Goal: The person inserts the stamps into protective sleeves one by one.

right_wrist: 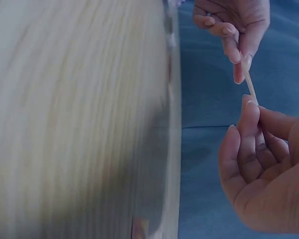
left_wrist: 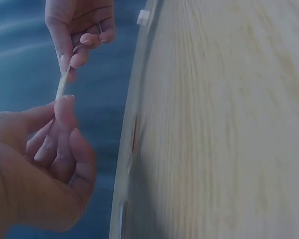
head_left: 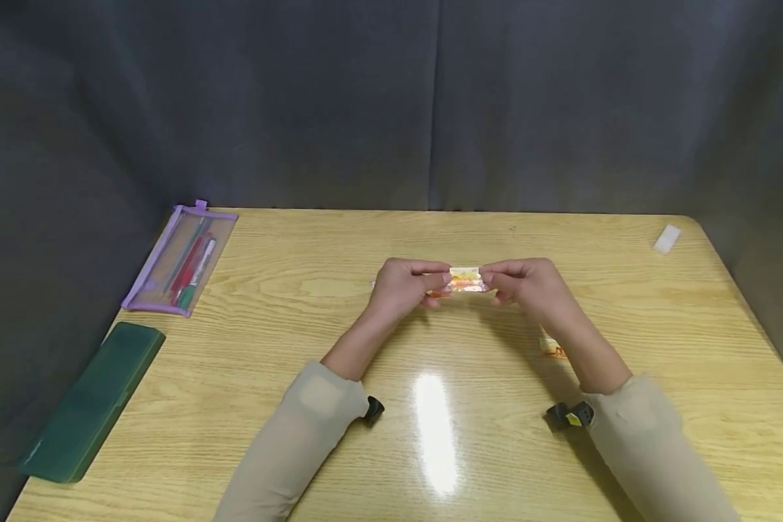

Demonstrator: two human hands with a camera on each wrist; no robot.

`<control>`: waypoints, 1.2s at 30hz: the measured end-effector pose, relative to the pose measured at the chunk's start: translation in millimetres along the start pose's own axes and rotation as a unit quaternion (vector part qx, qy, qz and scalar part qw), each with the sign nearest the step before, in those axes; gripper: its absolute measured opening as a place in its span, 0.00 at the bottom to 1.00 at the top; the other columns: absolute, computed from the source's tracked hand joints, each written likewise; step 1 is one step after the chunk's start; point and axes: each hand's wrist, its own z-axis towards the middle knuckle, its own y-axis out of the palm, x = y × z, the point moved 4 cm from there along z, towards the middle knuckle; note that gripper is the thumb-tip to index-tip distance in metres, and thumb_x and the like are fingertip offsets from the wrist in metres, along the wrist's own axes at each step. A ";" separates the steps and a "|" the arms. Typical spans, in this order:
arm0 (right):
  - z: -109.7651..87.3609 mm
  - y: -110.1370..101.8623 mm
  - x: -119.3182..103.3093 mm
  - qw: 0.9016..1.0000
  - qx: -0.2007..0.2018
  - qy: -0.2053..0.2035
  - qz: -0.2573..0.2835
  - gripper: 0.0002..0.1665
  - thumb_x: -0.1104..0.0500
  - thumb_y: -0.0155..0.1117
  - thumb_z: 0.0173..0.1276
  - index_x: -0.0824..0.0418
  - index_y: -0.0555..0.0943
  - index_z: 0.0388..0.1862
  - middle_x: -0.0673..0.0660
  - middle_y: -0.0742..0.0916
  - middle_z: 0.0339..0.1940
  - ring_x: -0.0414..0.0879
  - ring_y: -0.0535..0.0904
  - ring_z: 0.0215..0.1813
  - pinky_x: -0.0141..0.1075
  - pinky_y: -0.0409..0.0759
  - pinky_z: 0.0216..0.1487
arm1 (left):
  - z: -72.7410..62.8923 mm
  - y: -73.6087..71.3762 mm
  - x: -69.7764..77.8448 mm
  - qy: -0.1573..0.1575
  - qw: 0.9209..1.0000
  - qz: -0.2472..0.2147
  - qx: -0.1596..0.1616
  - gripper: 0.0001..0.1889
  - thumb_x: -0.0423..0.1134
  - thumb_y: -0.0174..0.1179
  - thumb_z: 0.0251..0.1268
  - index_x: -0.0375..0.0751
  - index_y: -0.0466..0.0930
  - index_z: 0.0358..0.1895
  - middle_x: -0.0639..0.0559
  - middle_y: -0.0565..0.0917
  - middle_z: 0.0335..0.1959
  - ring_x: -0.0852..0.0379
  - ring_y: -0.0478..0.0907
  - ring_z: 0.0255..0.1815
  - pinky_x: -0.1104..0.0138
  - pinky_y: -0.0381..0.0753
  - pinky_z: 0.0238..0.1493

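Observation:
Between my two hands is a small flat, shiny rectangular packet with yellow and orange print. My left hand pinches its left end between thumb and forefinger. The right end is pinched in the same way by my right hand. Both wrist views show the packet edge-on, as a thin pale strip held above the table. Behind my left hand, a partly hidden orange and purple thing shows. Under my right wrist lies a small yellowish piece with orange marks, partly covered by the forearm.
At the left of the wooden table lies a clear pouch with purple edging and pens inside. Nearer sits a closed dark green case. A small white block lies at the far right corner. Dark curtains hang behind the table.

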 end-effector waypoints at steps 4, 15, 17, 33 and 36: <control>7.0 -2.2 2.2 1.000 0.001 -0.004 -0.020 0.20 0.49 0.59 0.78 0.61 0.86 0.57 0.58 0.90 0.45 0.43 0.85 0.36 0.37 0.84 0.47 | 7.6 4.6 0.7 0.000 0.997 0.071 0.014 0.10 0.40 0.70 0.65 0.47 0.91 0.48 0.50 0.92 0.36 0.50 0.89 0.28 0.59 0.89 0.39; 21.1 -7.3 15.4 0.996 -0.038 0.003 -0.077 0.20 0.55 0.59 0.78 0.66 0.83 0.59 0.63 0.90 0.43 0.45 0.85 0.37 0.37 0.88 0.42 | 22.5 23.8 3.1 -0.015 0.969 0.245 0.010 0.10 0.46 0.69 0.66 0.53 0.91 0.48 0.57 0.90 0.26 0.57 0.88 0.24 0.66 0.72 0.24; 23.5 -7.8 16.3 0.995 -0.042 0.000 -0.092 0.19 0.56 0.59 0.78 0.66 0.83 0.59 0.62 0.90 0.41 0.46 0.85 0.35 0.38 0.88 0.41 | 24.0 26.8 2.8 -0.023 0.965 0.263 0.009 0.11 0.46 0.69 0.65 0.54 0.91 0.48 0.59 0.90 0.25 0.58 0.87 0.23 0.66 0.72 0.25; 36.9 -6.9 22.3 0.988 -0.064 0.027 -0.137 0.17 0.58 0.59 0.77 0.65 0.83 0.58 0.59 0.92 0.41 0.41 0.85 0.35 0.33 0.86 0.37 | 31.4 32.2 2.3 -0.036 0.940 0.336 0.036 0.09 0.46 0.66 0.67 0.59 0.90 0.47 0.61 0.88 0.18 0.63 0.85 0.18 0.62 0.76 0.32; 37.3 -7.1 21.9 0.987 -0.062 0.022 -0.146 0.17 0.58 0.59 0.77 0.64 0.83 0.58 0.58 0.92 0.39 0.41 0.85 0.34 0.33 0.85 0.36 | 32.0 31.1 3.4 -0.035 0.939 0.340 0.042 0.08 0.46 0.67 0.67 0.59 0.91 0.46 0.59 0.87 0.17 0.63 0.85 0.18 0.62 0.76 0.34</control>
